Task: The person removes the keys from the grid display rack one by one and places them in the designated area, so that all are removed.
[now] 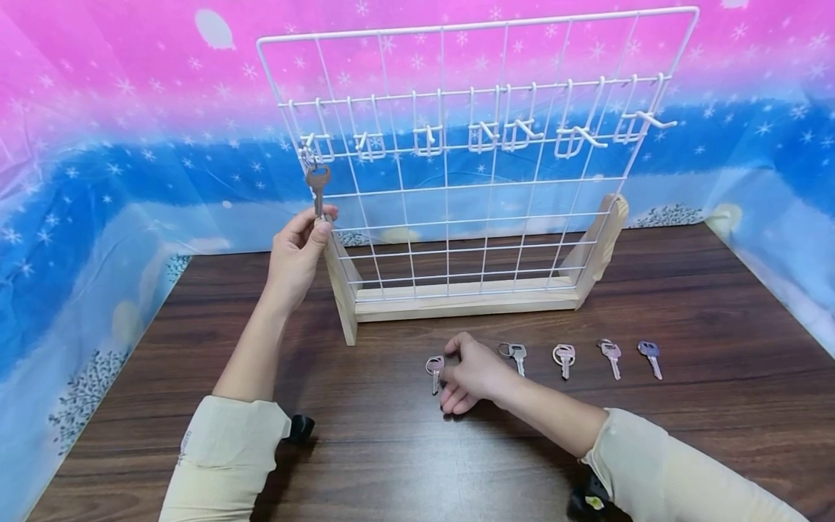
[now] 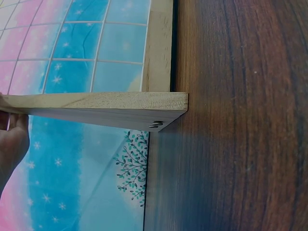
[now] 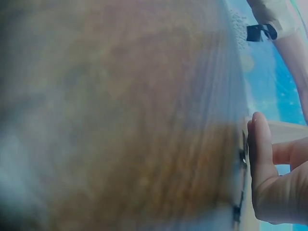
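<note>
My left hand [image 1: 293, 261] grips the top of the left wooden side post [image 1: 342, 290] of a white wire grid rack [image 1: 479, 29], thumb in front. The left wrist view shows that hand partly, at the edge beside the post. A key [image 1: 318, 181] with a ring hangs from the leftmost hook, just above the left hand. Low over the table, my right hand [image 1: 476, 373] is beside a silver key [image 1: 435, 373] with a ring, its fingers spread near the key's right side. Whether they touch it I cannot tell.
Right of the right hand, a row of keys lies on the dark wooden table [image 1: 717, 304]: a ringed key [image 1: 517, 355], another [image 1: 565, 360], a third [image 1: 610, 357] and a purplish key [image 1: 649, 358]. Several white hooks [image 1: 577, 139] line the grid. Patterned cloth [image 1: 98, 181] surrounds the table.
</note>
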### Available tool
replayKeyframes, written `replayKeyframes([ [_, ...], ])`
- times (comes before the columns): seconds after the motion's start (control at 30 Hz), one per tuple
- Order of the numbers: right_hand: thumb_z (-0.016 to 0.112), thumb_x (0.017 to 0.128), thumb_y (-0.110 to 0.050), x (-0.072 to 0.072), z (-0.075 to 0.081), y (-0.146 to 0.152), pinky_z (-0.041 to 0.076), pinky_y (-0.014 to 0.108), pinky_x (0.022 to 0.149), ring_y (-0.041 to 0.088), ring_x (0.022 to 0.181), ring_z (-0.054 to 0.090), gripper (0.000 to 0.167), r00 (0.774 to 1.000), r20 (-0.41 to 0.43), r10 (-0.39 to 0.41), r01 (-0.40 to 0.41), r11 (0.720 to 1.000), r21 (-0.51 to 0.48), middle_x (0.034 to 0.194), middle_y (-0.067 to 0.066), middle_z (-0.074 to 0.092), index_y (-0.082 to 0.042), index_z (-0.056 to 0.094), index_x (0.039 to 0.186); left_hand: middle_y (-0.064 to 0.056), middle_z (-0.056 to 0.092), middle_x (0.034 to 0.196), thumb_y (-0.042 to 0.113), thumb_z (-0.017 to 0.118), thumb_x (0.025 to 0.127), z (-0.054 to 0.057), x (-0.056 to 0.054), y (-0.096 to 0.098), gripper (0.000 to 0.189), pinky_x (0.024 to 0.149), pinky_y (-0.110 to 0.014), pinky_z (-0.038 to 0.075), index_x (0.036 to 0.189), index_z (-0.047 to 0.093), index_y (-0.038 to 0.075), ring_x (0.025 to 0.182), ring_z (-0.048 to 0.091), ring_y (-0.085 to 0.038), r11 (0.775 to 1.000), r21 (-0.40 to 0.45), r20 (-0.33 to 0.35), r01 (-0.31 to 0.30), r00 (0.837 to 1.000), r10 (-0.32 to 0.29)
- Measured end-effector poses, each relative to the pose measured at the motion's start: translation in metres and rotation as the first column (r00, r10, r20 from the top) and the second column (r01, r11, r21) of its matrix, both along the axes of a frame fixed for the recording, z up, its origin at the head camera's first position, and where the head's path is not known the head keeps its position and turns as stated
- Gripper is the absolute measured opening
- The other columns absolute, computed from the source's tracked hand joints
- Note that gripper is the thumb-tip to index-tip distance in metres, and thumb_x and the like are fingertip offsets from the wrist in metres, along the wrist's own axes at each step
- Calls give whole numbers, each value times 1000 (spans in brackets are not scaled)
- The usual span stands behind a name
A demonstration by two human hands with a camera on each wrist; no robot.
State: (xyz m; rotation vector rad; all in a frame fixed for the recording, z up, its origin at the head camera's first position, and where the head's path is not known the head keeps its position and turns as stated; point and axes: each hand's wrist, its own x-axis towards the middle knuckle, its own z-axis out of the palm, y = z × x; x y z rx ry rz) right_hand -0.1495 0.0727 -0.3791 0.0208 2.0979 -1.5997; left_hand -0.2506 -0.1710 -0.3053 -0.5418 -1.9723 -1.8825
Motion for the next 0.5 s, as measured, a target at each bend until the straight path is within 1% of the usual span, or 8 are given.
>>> replayKeyframes([
  [0.07, 50, 90, 4, -2, 3, 2, 51, 32, 46, 20, 46, 59, 33, 1000, -11, 15, -15, 1000, -11, 60, 20, 61, 4, 33, 118, 2, 60, 103, 15, 55, 92, 0, 0, 0, 35, 68, -22, 36, 118, 53, -10, 78, 45, -10, 1000, 0, -2, 0, 1000, 0],
  [0.2, 51, 91, 1, -9, 13, 4, 51, 32, 46, 19, 46, 59, 33, 997, -56, 47, -48, 999, -20, 62, 19, 61, 4, 36, 121, 1, 60, 103, 14, 55, 92, 0, 0, 0, 35, 68, -22, 37, 118, 53, -10, 78, 45, -9, 1000, -2, -6, -6, 1000, 6],
  [0.27, 51, 91, 1, -12, 20, 4, 51, 32, 48, 19, 47, 60, 31, 992, -107, 67, -69, 998, -14, 63, 18, 62, 5, 40, 119, 1, 60, 103, 14, 55, 93, 0, 0, 0, 35, 67, -22, 36, 118, 53, -10, 78, 45, -9, 1000, -4, -6, -8, 1000, 8],
  [0.3, 52, 91, 0, -13, 24, 3, 51, 33, 48, 19, 49, 60, 28, 985, -149, 87, -87, 996, 7, 64, 16, 62, 4, 43, 117, 1, 60, 103, 14, 54, 93, 0, 0, 0, 35, 67, -22, 36, 118, 53, -10, 78, 45, -9, 1000, -5, -8, -7, 1000, 7],
  [0.33, 53, 91, -1, -14, 28, 3, 52, 33, 49, 19, 50, 61, 25, 973, -201, 112, -107, 994, 33, 65, 15, 63, 4, 46, 114, 2, 60, 103, 14, 54, 93, 0, 0, 0, 35, 68, -22, 37, 118, 53, -10, 78, 45, -9, 1000, -9, -8, -8, 1000, 7],
  [0.4, 54, 90, -3, -14, 37, 1, 52, 33, 50, 19, 52, 62, 18, 933, -316, 171, -140, 983, 118, 66, 11, 63, 2, 52, 107, 2, 60, 104, 14, 54, 93, 0, 1, 0, 35, 68, -23, 37, 118, 53, -10, 79, 46, -9, 1000, -15, -10, -8, 1000, 8],
  [0.47, 56, 90, -4, -15, 45, -1, 51, 31, 51, 19, 54, 62, 12, 870, -435, 233, -148, 964, 221, 65, 6, 63, -2, 55, 101, 3, 60, 104, 14, 54, 93, 0, 1, 0, 35, 69, -23, 37, 119, 53, -10, 80, 46, -10, 1000, -18, -11, -8, 1000, 8],
  [0.5, 56, 90, -5, -16, 49, -3, 51, 30, 51, 19, 56, 63, 9, 841, -479, 251, -140, 957, 256, 66, 3, 63, -4, 56, 100, 4, 60, 104, 14, 54, 93, 0, 1, 0, 35, 69, -23, 37, 119, 53, -10, 81, 46, -10, 1000, -19, -12, -9, 1000, 9],
])
